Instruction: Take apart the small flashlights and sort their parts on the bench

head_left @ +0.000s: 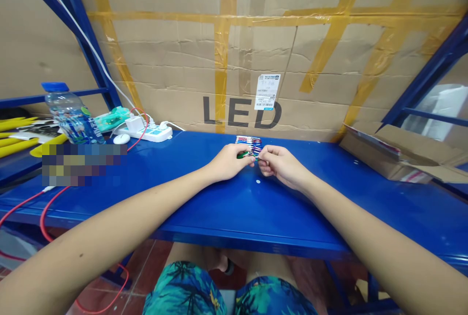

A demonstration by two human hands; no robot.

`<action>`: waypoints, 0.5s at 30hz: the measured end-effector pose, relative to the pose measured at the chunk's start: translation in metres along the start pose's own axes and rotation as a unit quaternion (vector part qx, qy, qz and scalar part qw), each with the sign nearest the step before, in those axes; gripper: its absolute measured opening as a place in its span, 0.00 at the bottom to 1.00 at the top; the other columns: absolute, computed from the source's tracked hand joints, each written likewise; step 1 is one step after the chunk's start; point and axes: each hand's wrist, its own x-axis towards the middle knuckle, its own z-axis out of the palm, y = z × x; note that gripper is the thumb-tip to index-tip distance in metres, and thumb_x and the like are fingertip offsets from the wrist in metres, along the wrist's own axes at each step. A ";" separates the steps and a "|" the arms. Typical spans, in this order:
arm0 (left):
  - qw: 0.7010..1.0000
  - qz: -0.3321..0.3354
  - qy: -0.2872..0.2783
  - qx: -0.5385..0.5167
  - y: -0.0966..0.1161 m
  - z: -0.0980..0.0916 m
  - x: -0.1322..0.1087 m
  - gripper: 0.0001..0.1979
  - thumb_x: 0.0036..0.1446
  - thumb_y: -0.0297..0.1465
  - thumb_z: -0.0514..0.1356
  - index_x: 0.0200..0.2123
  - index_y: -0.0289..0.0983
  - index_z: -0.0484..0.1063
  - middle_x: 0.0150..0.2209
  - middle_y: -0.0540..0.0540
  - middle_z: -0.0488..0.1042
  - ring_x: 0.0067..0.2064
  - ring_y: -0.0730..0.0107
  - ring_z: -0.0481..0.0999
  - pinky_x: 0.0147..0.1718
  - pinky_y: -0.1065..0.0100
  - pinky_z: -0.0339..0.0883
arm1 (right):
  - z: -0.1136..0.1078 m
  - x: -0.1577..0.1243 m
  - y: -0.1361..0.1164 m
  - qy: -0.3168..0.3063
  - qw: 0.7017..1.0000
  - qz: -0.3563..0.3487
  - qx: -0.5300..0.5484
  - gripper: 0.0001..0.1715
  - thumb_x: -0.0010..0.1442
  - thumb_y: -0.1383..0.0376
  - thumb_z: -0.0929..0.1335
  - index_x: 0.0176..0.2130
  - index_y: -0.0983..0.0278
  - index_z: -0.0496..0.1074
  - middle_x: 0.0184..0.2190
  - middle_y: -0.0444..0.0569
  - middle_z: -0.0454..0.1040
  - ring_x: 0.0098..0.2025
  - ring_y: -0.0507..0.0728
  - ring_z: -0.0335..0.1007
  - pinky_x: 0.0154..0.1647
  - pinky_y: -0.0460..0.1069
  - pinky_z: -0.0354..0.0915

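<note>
- Bottle, blue-capped, upright; fill level unclear.
- Left hand, thumb and fingers closed on a small green piece over the blue table; a light, steady hold should serve best.
- Striped slim pieces, just beyond the hands.
- Right hand, fingertips pinched close beside; what they grip is too small to tell.
- Cardboard box, flaps open, contents unclear.

Bright light, soft glare on the blue tabletop, wide-angle distortion toward the edges.
</note>
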 end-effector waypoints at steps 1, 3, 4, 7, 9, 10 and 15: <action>1.000 0.001 0.000 0.000 0.000 0.000 0.000 0.08 0.59 0.31 0.59 0.29 0.35 0.75 0.30 0.50 0.76 0.33 0.70 0.70 0.35 0.67 0.60 | 0.000 0.000 0.000 0.001 1.000 -0.003 -0.004 0.12 0.49 0.69 0.70 0.24 0.64 0.60 0.17 0.40 0.61 0.18 0.45 0.51 0.21 0.45 0.43; 1.000 0.002 0.002 0.006 -0.001 0.001 -0.001 0.08 0.59 0.32 0.59 0.30 0.35 0.75 0.30 0.50 0.76 0.33 0.69 0.71 0.35 0.67 0.60 | 0.000 0.000 0.000 0.004 1.000 -0.012 -0.019 0.12 0.49 0.69 0.70 0.24 0.63 0.60 0.17 0.39 0.61 0.18 0.45 0.50 0.21 0.45 0.42; 1.000 0.002 0.004 0.011 -0.002 0.002 -0.001 0.09 0.59 0.32 0.59 0.29 0.35 0.75 0.31 0.50 0.77 0.34 0.69 0.71 0.35 0.67 0.61 | 0.000 -0.001 0.000 0.005 0.999 -0.016 -0.029 0.12 0.48 0.69 0.70 0.24 0.63 0.60 0.17 0.38 0.60 0.18 0.45 0.50 0.21 0.45 0.42; 1.000 0.002 0.004 0.025 -0.004 0.002 0.000 0.09 0.60 0.32 0.59 0.29 0.36 0.74 0.30 0.50 0.76 0.34 0.68 0.71 0.36 0.67 0.61 | 0.000 -0.001 0.001 0.013 0.996 -0.033 -0.080 0.10 0.49 0.69 0.69 0.26 0.62 0.60 0.16 0.37 0.58 0.18 0.45 0.49 0.20 0.44 0.44; 1.000 0.000 -0.002 0.027 -0.005 0.003 0.000 0.09 0.60 0.32 0.58 0.29 0.36 0.73 0.30 0.50 0.76 0.34 0.68 0.72 0.36 0.67 0.61 | -0.001 0.000 0.003 0.018 0.990 -0.051 -0.128 0.09 0.50 0.67 0.68 0.27 0.61 0.60 0.16 0.36 0.58 0.17 0.46 0.51 0.20 0.45 0.47; 1.000 -0.001 -0.005 0.030 -0.006 0.003 0.000 0.09 0.61 0.32 0.58 0.29 0.36 0.72 0.30 0.50 0.76 0.34 0.68 0.72 0.35 0.66 0.61 | -0.002 0.001 0.004 0.019 0.986 -0.061 -0.156 0.08 0.51 0.66 0.67 0.27 0.61 0.60 0.16 0.36 0.58 0.17 0.47 0.52 0.20 0.45 0.48; 0.997 0.013 -0.005 0.072 -0.002 0.003 -0.004 0.09 0.59 0.35 0.60 0.41 0.37 0.69 0.36 0.48 0.75 0.38 0.64 0.74 0.37 0.65 0.64 | -0.011 0.004 0.005 0.032 0.933 -0.137 -0.330 0.06 0.53 0.64 0.65 0.27 0.61 0.60 0.18 0.38 0.60 0.20 0.50 0.56 0.23 0.47 0.52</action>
